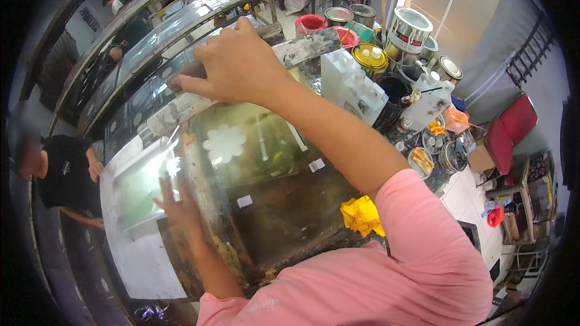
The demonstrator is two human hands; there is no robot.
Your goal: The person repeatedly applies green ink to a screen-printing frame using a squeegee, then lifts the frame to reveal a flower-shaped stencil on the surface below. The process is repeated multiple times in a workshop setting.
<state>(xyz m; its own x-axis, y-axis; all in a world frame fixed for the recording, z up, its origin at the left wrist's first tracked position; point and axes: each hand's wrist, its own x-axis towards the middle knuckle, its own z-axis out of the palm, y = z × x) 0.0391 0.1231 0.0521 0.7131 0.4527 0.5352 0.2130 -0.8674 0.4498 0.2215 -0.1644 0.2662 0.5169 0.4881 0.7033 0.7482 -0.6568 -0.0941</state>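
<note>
A screen-printing frame lies in front of me, its mesh showing a pale flower shape. My right hand reaches across to its far side, fingers curled round a paint-smeared wooden bar; part of the grip is hidden. By the frame's left side, my left hand has its fingers spread, slightly blurred, over the edge of a shiny, greenish glass-like pane. Whether it touches the pane, I cannot tell. White sheeting lies under the pane. Two small white pieces rest on the frame.
At the left, a person in black has hands near the white sheeting. A crumpled yellow cloth lies by my right elbow. Paint cans, white jugs and cups crowd the right side. Racks with glass panes stand beyond.
</note>
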